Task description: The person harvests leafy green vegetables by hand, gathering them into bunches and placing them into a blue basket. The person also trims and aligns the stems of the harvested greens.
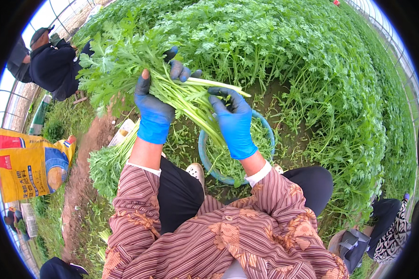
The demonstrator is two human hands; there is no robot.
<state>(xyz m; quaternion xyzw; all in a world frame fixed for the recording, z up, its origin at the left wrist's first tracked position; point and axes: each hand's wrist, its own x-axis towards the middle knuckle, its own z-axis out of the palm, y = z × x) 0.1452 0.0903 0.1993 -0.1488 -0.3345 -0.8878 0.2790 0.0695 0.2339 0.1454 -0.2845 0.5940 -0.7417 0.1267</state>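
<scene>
In a blue glove with dark-stained fingers, my left hand (pixel 157 101) grips a bunch of leafy greens (pixel 181 94), which look like chrysanthemum greens. The leaves point to the upper left and the stems to the lower right. My right hand (pixel 232 113), gloved the same way, has thumb and fingers curled at the stem side of the bunch; whether it pinches a stem is hard to tell. A bare fingertip shows through the left thumb of the glove. Below the stems stands a round blue tub (pixel 202 153) holding loose leaves and trimmings.
Dense greens (pixel 300 52) grow ahead and to the right. A pile of cut greens (pixel 108 164) lies left of my knee beside a pale box (pixel 121 132). Farther left are a yellow sack (pixel 24 167) and a white crate (pixel 29 219). Several people are nearby, one in dark clothes (pixel 52 66).
</scene>
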